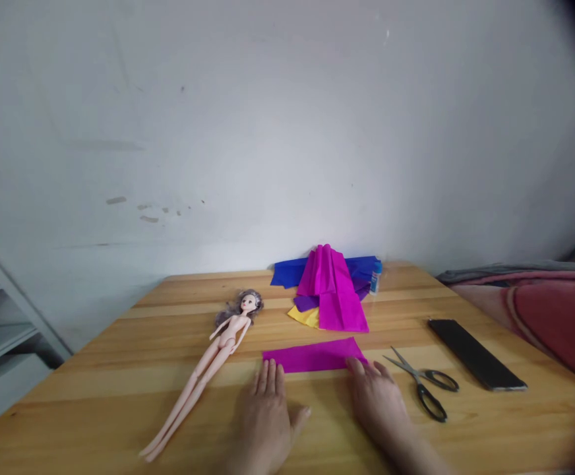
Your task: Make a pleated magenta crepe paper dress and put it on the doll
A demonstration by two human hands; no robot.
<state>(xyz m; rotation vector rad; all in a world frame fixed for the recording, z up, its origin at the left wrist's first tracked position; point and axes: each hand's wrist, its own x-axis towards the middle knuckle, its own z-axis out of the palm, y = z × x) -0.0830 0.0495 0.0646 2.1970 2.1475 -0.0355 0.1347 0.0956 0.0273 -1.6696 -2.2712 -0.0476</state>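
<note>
A magenta strip of thin material [312, 356], either cloth or crepe paper, lies flat across the middle of the wooden table. At its lower left corner rests my left hand [268, 412], palm down with fingers stretched forward and thumb spread out. My right hand [374, 396] is at the strip's right end, its fingertips touching the corner and the fingers slightly bent and apart. To the left lies an undressed doll [225, 342] with grey hair, face up and slanting. Black-handled scissors [419, 377] sit just right of my right hand, blades partly spread.
At the back, a magenta piece [334, 290] drapes over blue [287, 272], purple and yellow [304, 317] pieces. Beside them stands a glue stick [375, 278]. A long black flat object [475, 353] lies on the right. A wall rises behind the table [134, 330]; reddish bedding [549, 320] is at right.
</note>
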